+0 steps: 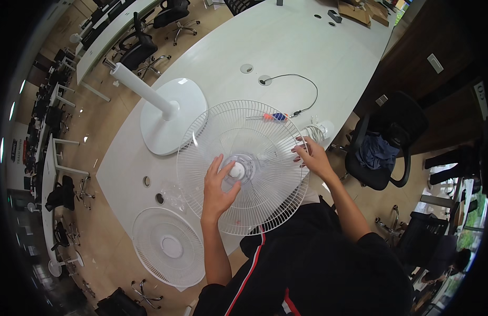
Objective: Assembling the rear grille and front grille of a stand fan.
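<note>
Left hand (218,190): thumb and fingers spread about white centre knob (236,170); closure on it cannot be told. Right hand (313,158): grasping right rim of round wire fan grille (273,208), at white table's (223,55) near edge. White pedestal stand (149,94): beyond, left. Second fan grille (149,243): lower left. Screwdriver (278,116): farther side.

The left hand (217,189) has thumb and fingers around the knob (236,170) of a wire grille (254,142), the right hand (315,158) at its rim. Beyond the hands, a screwdriver (275,116) lies on the worktop (286,45); left of them, a stand (167,107).
</note>
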Available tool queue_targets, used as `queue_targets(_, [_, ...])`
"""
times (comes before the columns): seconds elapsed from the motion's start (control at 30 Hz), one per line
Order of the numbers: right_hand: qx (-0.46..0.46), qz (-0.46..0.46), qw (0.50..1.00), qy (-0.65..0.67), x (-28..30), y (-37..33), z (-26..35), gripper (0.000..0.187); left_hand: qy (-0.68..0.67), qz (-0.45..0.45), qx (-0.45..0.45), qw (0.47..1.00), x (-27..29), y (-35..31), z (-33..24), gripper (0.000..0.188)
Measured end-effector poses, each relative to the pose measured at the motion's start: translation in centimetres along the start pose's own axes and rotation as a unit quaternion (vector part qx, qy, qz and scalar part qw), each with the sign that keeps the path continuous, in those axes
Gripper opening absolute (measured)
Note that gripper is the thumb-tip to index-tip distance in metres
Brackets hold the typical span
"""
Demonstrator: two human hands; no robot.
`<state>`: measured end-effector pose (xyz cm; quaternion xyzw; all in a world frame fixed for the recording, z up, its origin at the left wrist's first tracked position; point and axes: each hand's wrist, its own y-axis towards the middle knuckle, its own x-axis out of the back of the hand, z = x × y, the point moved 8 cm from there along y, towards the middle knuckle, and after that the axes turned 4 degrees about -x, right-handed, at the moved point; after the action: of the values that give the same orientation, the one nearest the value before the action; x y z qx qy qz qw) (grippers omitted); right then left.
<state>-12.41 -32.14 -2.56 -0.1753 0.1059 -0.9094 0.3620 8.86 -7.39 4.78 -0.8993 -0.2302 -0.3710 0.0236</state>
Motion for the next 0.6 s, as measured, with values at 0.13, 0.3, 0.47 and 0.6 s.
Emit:
queue_targets(0.13, [-0.081, 0.022, 0.996, 0.037, -0.6, 0.6, -0.7, 0.040, -0.021, -0.070, 0.058, 0.996, 0.5, -0.9, 0.1, 0.046])
queue_targets(0.3, [-0.001, -0.015, 0.993, 0.114, 3.3, 6.0, -6.0, 0.039, -0.014, -0.108, 0.059, 0.992, 0.2, 0.3, -0.3, 0.040])
queue_targets(0.47, [0.260, 0.100, 0.926, -0.253, 1.3, 8.1, -2.1, 0.073, 0.037, -0.161, 0.090, 0.982, 1.1, 0.8, -0.3, 0.036])
queue_targets(0.6, [0.297, 0.270, 0.833, -0.382, -3.8, 8.9, -4.0, 0.103, 0.112, -0.231, 0.171, 0.951, 1.5, 0.7, -0.1, 0.033])
